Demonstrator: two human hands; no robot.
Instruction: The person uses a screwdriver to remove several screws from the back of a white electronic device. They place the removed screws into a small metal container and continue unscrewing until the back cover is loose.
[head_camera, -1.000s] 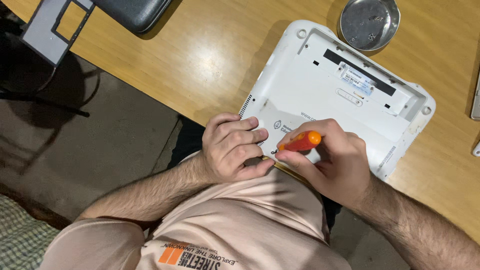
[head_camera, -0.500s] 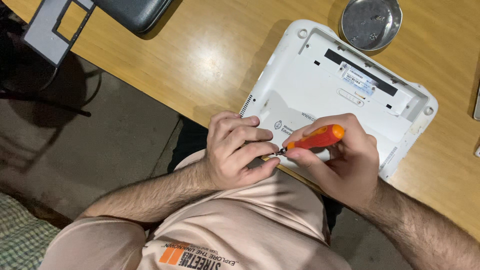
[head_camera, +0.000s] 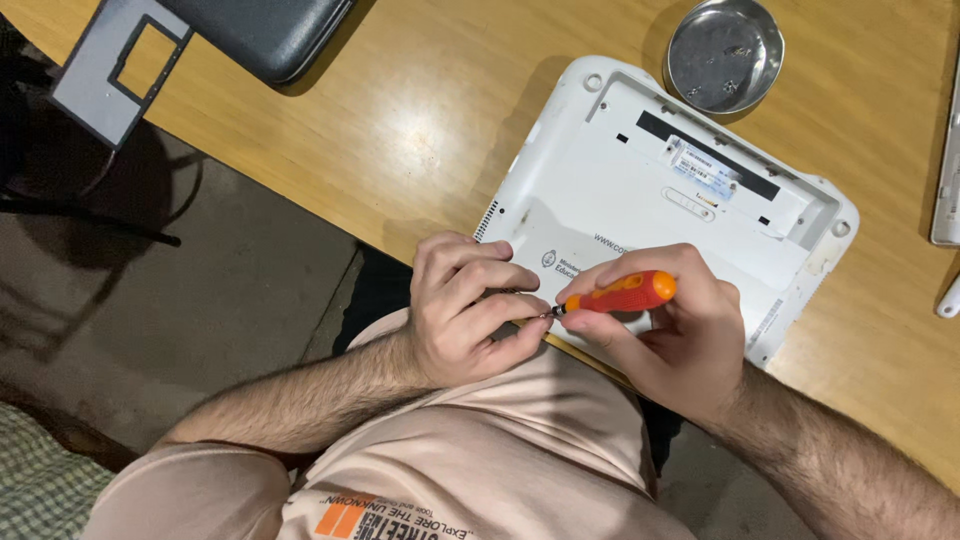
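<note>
Steadying screwdriver (head_camera: 618, 294) in my right hand (head_camera: 672, 335); left hand (head_camera: 468, 312) pinches its tip over white laptop base (head_camera: 640, 190). Keep shaft square, pressure light.

Setting: small electronics repair workshop, or repair bench. Evidence: wooden worktable (head_camera: 400, 130) over bare concrete floor (head_camera: 230, 300); white laptop (head_camera: 660, 190) lying underside up; round metal dish (head_camera: 725, 55) holding few small parts, likely screws; detached grey bezel frame (head_camera: 105, 70) beside dark device (head_camera: 265, 30); orange-handled screwdriver (head_camera: 620, 293) in use.
</note>
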